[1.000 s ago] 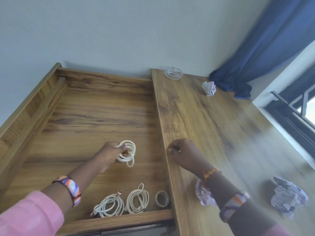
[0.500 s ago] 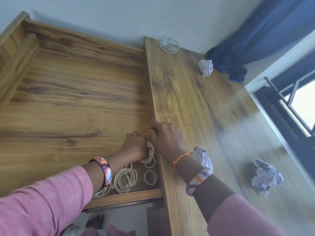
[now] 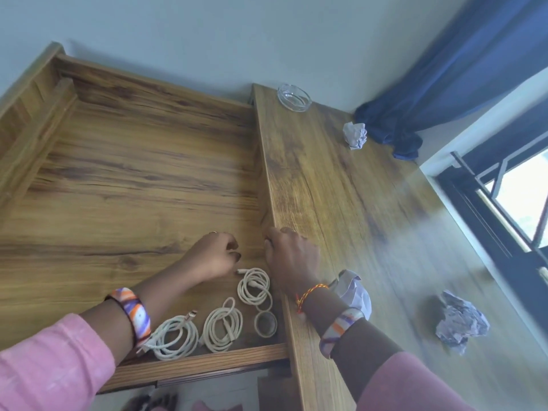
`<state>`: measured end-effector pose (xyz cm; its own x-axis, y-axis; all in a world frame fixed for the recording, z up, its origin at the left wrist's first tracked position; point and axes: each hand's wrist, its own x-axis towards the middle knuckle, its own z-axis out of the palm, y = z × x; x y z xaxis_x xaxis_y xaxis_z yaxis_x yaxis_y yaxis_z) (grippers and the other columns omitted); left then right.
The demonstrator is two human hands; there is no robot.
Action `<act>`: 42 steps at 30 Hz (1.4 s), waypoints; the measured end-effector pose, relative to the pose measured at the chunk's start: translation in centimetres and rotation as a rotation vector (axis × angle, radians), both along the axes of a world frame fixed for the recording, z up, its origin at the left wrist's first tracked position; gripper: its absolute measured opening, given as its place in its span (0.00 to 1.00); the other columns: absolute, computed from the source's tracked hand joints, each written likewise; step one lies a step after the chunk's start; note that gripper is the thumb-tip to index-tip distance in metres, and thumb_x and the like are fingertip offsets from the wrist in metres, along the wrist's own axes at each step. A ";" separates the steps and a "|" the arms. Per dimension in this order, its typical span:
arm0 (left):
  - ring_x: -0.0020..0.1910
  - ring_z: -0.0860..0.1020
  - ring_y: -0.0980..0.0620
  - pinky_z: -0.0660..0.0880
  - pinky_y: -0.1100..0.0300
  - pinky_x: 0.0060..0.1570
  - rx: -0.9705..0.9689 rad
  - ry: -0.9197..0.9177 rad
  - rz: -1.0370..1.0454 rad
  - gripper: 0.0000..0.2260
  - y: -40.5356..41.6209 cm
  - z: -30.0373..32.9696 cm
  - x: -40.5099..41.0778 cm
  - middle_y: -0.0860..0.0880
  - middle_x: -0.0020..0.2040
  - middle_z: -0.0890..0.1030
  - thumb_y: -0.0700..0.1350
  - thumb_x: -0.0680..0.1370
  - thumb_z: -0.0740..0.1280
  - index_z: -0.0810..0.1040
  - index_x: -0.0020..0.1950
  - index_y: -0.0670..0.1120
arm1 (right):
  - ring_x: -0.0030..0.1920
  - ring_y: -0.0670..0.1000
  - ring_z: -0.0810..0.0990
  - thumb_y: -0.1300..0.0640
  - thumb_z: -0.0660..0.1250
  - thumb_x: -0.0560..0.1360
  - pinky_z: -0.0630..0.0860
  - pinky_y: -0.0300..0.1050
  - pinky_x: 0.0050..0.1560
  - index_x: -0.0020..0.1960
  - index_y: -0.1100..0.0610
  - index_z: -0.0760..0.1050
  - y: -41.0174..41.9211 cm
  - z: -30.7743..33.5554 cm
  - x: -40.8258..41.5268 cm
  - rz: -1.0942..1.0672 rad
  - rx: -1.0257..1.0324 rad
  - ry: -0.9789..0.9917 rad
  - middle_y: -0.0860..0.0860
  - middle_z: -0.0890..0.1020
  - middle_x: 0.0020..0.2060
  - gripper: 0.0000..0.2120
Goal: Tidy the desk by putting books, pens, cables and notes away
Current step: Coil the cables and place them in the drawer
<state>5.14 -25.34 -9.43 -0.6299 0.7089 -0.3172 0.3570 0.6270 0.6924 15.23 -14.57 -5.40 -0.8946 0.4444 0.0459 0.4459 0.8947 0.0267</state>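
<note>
Three coiled white cables lie in the open wooden drawer (image 3: 133, 185) near its front edge: one at the left (image 3: 175, 339), one in the middle (image 3: 224, 324) and one at the right (image 3: 254, 287). A tape roll (image 3: 266, 323) sits beside them. My left hand (image 3: 215, 256) hovers just above and left of the right cable, fingers curled and holding nothing. My right hand (image 3: 292, 258) rests on the desk's edge, fingers hooked over it.
Crumpled paper balls lie on the desk (image 3: 370, 203): one at the back (image 3: 355, 134), one under my right wrist (image 3: 353, 292), one at the right (image 3: 461, 320). A glass ashtray (image 3: 294, 97) stands at the back corner. A blue curtain (image 3: 444, 84) hangs beside the window.
My left hand carried a coiled cable to the drawer's front right, set it beside the other coils and let go. My right hand stayed on the desk's edge.
</note>
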 end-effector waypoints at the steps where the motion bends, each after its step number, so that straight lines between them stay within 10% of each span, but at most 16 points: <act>1: 0.62 0.75 0.47 0.70 0.60 0.58 0.017 -0.003 0.002 0.15 -0.1 0.3 0.0 0.44 0.63 0.77 0.44 0.77 0.64 0.75 0.62 0.41 | 0.44 0.57 0.79 0.54 0.55 0.79 0.64 0.43 0.34 0.51 0.55 0.73 0.0 0.0 0.0 -0.003 -0.003 -0.001 0.52 0.78 0.44 0.10; 10: 0.57 0.77 0.50 0.72 0.61 0.55 0.098 0.058 -0.080 0.14 -0.8 2.3 1.4 0.47 0.60 0.78 0.43 0.77 0.64 0.75 0.62 0.44 | 0.49 0.57 0.78 0.57 0.57 0.78 0.68 0.45 0.37 0.53 0.54 0.75 -0.7 -0.2 0.3 -0.086 -0.016 0.033 0.52 0.79 0.48 0.10; 22: 0.75 0.55 0.47 0.59 0.62 0.70 0.000 0.469 -0.481 0.38 -0.3 2.9 6.4 0.46 0.78 0.43 0.40 0.76 0.62 0.37 0.76 0.43 | 0.44 0.51 0.78 0.51 0.69 0.58 0.77 0.40 0.43 0.62 0.59 0.76 -5.2 -1.8 5.5 -0.101 0.064 0.182 0.50 0.80 0.48 0.32; 30: 0.77 0.50 0.50 0.55 0.61 0.73 0.022 0.527 -0.705 0.30 -4.4 2.7 9.0 0.50 0.76 0.39 0.41 0.78 0.57 0.46 0.77 0.43 | 0.61 0.53 0.77 0.58 0.47 0.66 0.75 0.44 0.59 0.67 0.61 0.70 -9.6 -1.9 10.6 -0.184 -0.034 0.162 0.54 0.78 0.61 0.31; 35: 0.73 0.61 0.48 0.64 0.55 0.69 0.034 0.527 -0.753 0.25 -8.9 2.7 10.4 0.46 0.74 0.61 0.44 0.78 0.56 0.56 0.74 0.47 | 0.74 0.56 0.55 0.64 0.45 0.70 0.51 0.45 0.74 0.76 0.62 0.50 -14.8 -0.1 14.3 -0.279 -0.212 0.154 0.57 0.57 0.74 0.33; 42: 0.70 0.65 0.48 0.67 0.55 0.66 -0.016 0.617 -0.831 0.20 -16.9 3.5 10.6 0.50 0.71 0.67 0.47 0.78 0.58 0.63 0.71 0.49 | 0.66 0.58 0.70 0.70 0.52 0.71 0.71 0.50 0.62 0.72 0.59 0.60 -22.7 -0.2 16.0 -0.528 -0.428 0.198 0.57 0.67 0.68 0.29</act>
<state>15.69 -42.20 -5.97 0.0005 0.9929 -0.1186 0.9714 0.0276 0.2359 31.21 -37.26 -5.57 -0.5477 0.8318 -0.0903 0.7832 0.4717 -0.4051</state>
